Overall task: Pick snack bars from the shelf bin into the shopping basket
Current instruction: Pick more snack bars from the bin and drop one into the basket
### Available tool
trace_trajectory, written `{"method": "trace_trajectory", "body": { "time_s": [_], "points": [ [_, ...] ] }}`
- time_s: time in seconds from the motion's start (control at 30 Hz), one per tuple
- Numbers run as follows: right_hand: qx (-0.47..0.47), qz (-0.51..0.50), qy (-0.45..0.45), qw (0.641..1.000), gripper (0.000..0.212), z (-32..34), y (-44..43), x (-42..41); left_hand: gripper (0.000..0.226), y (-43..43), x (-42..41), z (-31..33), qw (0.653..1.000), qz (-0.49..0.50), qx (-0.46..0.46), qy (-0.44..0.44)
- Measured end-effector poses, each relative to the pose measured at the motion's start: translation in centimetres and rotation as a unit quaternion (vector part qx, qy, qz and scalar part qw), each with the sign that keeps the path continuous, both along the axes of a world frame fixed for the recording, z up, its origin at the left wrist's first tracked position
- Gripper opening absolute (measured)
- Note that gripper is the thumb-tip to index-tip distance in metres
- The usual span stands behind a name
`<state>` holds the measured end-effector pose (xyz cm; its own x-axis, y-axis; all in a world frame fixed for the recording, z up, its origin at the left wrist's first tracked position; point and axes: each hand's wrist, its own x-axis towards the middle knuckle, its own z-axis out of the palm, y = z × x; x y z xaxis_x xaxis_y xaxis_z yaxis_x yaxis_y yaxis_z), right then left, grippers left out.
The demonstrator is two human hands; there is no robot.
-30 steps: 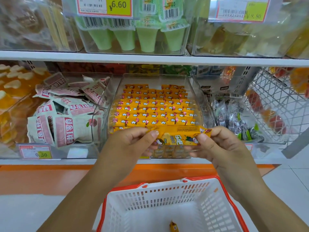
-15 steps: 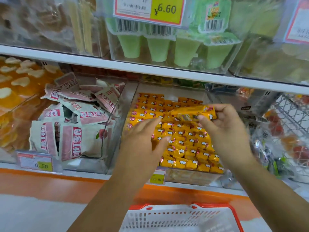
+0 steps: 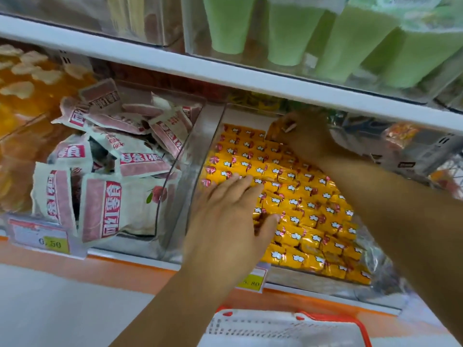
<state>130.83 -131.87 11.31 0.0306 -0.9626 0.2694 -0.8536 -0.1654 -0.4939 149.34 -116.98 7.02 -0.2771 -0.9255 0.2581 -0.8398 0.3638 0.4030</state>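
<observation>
Both: left hand (image 3: pixel 225 216) flat on bars (image 3: pixel 313 216), right hand (image 3: pixel 305 139) pinching bar (image 3: pixel 273 130).

Obs: snack bars (image 3: pixel 295 196) in yellow wrappers with red crimped ends and a white mark, packed side by side in tidy rows filling the clear plastic bin (image 3: pixel 200 156) front to back. One bar (image 3: pixel 274 130) tilted at the bin's back, gripped by right hand (image 3: pixel 308 139). Left hand (image 3: pixel 230 216) flat on rows at bin's front left. Shopping basket (image 3: pixel 288 329), white mesh with red rim, below bin's front
</observation>
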Motion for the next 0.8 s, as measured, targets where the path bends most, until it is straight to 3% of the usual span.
{"method": "trace_trajectory", "body": {
  "time_s": [0.13, 0.3, 0.47, 0.63, 0.8],
  "points": [
    [0.046, 0.035, 0.033, 0.998, 0.011, -0.4, -0.9, 0.1, 0.06, 0.0, -0.1, -0.5, 1.0, 0.009, -0.007, 0.004],
    [0.099, 0.062, 0.111, 0.987, 0.028, 0.5, -1.0, 0.1, 0.059, 0.0, -0.1, -0.4, 1.0, 0.013, -0.022, -0.008],
    [0.029, 0.012, 0.011, 0.999, 0.025, 1.7, -0.2, -1.9, 0.062, 0.1, 0.0, -0.3, 1.0, 0.006, -0.015, -0.002],
    [0.069, -0.019, 0.163, 0.984, 0.028, 0.6, 0.1, -3.0, 0.062, 0.1, 0.0, -0.1, 1.0, 0.002, -0.006, 0.005],
    [0.048, -0.05, 0.2, 0.977, 0.018, -0.2, 0.0, -2.5, 0.06, 0.2, 0.2, -0.2, 0.999, -0.002, -0.009, 0.033]
  ]
}}
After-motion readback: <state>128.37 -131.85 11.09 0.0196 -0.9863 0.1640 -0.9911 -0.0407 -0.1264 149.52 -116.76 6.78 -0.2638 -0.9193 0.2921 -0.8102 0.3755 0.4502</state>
